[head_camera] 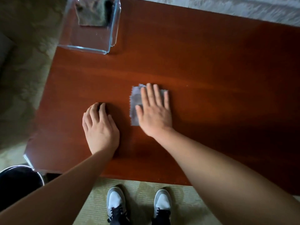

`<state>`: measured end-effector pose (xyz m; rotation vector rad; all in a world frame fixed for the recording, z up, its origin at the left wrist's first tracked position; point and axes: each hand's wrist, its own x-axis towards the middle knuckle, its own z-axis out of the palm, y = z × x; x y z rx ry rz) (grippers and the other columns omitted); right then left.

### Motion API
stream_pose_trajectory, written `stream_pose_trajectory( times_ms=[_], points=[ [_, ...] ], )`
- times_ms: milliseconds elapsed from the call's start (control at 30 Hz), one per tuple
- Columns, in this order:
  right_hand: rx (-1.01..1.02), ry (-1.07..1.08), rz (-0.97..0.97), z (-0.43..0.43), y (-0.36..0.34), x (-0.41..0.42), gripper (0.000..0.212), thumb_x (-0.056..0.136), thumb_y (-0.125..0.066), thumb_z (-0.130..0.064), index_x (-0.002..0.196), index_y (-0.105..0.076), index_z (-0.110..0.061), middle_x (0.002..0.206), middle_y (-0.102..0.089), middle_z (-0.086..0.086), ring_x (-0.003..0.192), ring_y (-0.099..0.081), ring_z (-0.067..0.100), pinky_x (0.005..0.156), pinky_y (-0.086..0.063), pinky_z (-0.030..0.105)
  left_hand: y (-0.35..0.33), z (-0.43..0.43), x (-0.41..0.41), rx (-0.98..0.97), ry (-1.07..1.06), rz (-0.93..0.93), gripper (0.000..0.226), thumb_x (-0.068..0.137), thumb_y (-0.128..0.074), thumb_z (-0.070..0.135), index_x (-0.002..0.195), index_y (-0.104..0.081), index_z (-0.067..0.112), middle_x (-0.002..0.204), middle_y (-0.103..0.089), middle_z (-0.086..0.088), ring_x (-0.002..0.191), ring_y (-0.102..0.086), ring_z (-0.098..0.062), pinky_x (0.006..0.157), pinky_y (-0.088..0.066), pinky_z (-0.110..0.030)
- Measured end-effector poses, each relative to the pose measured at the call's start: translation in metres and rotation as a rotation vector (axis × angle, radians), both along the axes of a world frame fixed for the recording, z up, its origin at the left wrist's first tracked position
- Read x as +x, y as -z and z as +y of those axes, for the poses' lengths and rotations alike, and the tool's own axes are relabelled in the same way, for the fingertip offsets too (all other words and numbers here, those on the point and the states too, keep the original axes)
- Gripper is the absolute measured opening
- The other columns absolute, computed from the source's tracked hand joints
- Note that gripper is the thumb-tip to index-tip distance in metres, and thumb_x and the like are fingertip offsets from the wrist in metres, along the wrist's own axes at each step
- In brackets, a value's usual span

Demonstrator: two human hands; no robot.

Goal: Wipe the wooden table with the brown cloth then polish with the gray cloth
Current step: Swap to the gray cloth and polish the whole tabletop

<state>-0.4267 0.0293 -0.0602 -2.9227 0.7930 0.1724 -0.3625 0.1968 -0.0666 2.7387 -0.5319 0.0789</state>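
My right hand (154, 111) lies flat, fingers spread, pressing the gray cloth (135, 101) onto the reddish wooden table (211, 70) near its middle. The cloth's zigzag left edge sticks out from under the palm. To its left, my left hand (99, 127) rests on the bare tabletop with fingers curled and nothing in it. The brown cloth (93, 12) lies folded inside a clear glass dish (90, 44) at the table's far left corner.
A dark round bin (17, 181) stands on the floor off the table's near left corner. My two grey-and-white shoes (116, 202) stand on a green patterned carpet at the near edge. A pale patterned surface (243, 8) borders the far side.
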Motion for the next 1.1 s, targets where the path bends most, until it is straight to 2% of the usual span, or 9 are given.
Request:
stream_pose_trajectory(
  times_ms=[100, 200, 300, 400, 467, 567, 667, 900, 1100],
  points=[
    [-0.005, -0.118, -0.015, 0.009, 0.002, -0.007, 0.071, 0.108, -0.022, -0.053, 0.167, -0.014, -0.016, 0.176, -0.008, 0.005, 0.162, -0.003, 0.024, 0.129, -0.005, 0.055, 0.0, -0.004, 0.0, 0.042, -0.01, -0.004, 0.043, 0.1, -0.047, 0.02, 0.141, -0.049, 0.008, 0.149, -0.045, -0.014, 0.141, -0.035, -0.036, 0.12, -0.025, -0.052],
    [-0.015, -0.115, -0.044, -0.018, 0.006, -0.053, 0.068, 0.109, -0.027, -0.051, 0.167, -0.02, -0.015, 0.175, -0.014, 0.007, 0.162, -0.009, 0.023, 0.129, -0.01, 0.054, 0.001, -0.004, 0.0, 0.073, -0.004, -0.022, 0.043, 0.099, -0.048, 0.019, 0.141, -0.049, 0.007, 0.149, -0.045, -0.015, 0.141, -0.035, -0.037, 0.12, -0.025, -0.052],
    [-0.091, 0.026, -0.014, -0.07, 0.008, -0.109, 0.066, 0.109, -0.031, -0.047, 0.165, -0.026, -0.012, 0.172, -0.023, 0.013, 0.16, -0.02, 0.028, 0.127, -0.018, 0.055, 0.0, -0.005, 0.0, 0.092, -0.012, -0.031, 0.044, 0.099, -0.047, 0.018, 0.141, -0.048, 0.006, 0.149, -0.045, -0.017, 0.141, -0.035, -0.038, 0.12, -0.024, -0.053],
    [-0.07, 0.247, 0.094, -0.132, -0.001, -0.151, 0.069, 0.108, -0.024, -0.048, 0.165, -0.023, -0.01, 0.171, -0.023, 0.017, 0.158, -0.023, 0.033, 0.126, -0.021, 0.058, -0.002, -0.007, -0.002, 0.109, -0.018, -0.033, 0.045, 0.098, -0.047, 0.019, 0.141, -0.048, 0.006, 0.149, -0.044, -0.017, 0.141, -0.035, -0.039, 0.12, -0.024, -0.054],
    [-0.027, 0.316, 0.129, -0.163, -0.007, -0.162, 0.073, 0.106, -0.016, -0.051, 0.166, -0.018, -0.009, 0.173, -0.017, 0.017, 0.16, -0.017, 0.033, 0.127, -0.018, 0.06, -0.002, -0.008, -0.001, 0.115, -0.021, -0.043, 0.046, 0.097, -0.047, 0.019, 0.141, -0.048, 0.005, 0.149, -0.044, -0.018, 0.141, -0.035, -0.04, 0.119, -0.024, -0.055],
    [0.014, 0.388, 0.121, -0.178, -0.007, -0.147, 0.08, 0.101, -0.004, -0.057, 0.167, -0.006, -0.011, 0.175, -0.003, 0.013, 0.162, 0.0, 0.028, 0.13, -0.004, 0.057, 0.0, -0.01, -0.001, 0.122, -0.02, -0.054, 0.045, 0.098, -0.048, 0.017, 0.141, -0.048, 0.005, 0.149, -0.044, -0.018, 0.141, -0.035, -0.04, 0.12, -0.024, -0.055],
    [0.034, 0.436, 0.118, -0.169, -0.006, -0.104, 0.078, 0.102, -0.006, -0.056, 0.167, -0.001, -0.013, 0.176, 0.003, 0.009, 0.162, 0.006, 0.025, 0.13, 0.001, 0.053, 0.001, -0.01, -0.002, 0.12, -0.023, -0.053, 0.045, 0.098, -0.047, 0.018, 0.141, -0.047, 0.005, 0.15, -0.043, -0.018, 0.141, -0.034, -0.04, 0.12, -0.023, -0.055],
    [-0.006, -0.027, 0.053, -0.065, -0.006, -0.007, 0.077, 0.1, -0.01, -0.052, 0.167, -0.016, -0.015, 0.175, -0.012, 0.007, 0.162, -0.007, 0.025, 0.129, -0.006, 0.054, 0.005, -0.008, 0.001, 0.1, -0.018, -0.044, 0.043, 0.098, -0.049, 0.016, 0.141, -0.049, 0.008, 0.151, -0.042, -0.015, 0.143, -0.031, -0.038, 0.121, -0.021, -0.054],
    [0.038, -0.329, 0.012, 0.001, -0.004, -0.047, 0.067, 0.109, -0.024, -0.049, 0.167, -0.015, -0.017, 0.176, -0.009, 0.004, 0.162, -0.002, 0.021, 0.129, -0.005, 0.054, 0.006, -0.004, 0.002, 0.043, -0.025, -0.03, 0.043, 0.097, -0.05, 0.012, 0.14, -0.05, 0.011, 0.151, -0.042, -0.013, 0.144, -0.031, -0.037, 0.121, -0.02, -0.053]
  ],
)
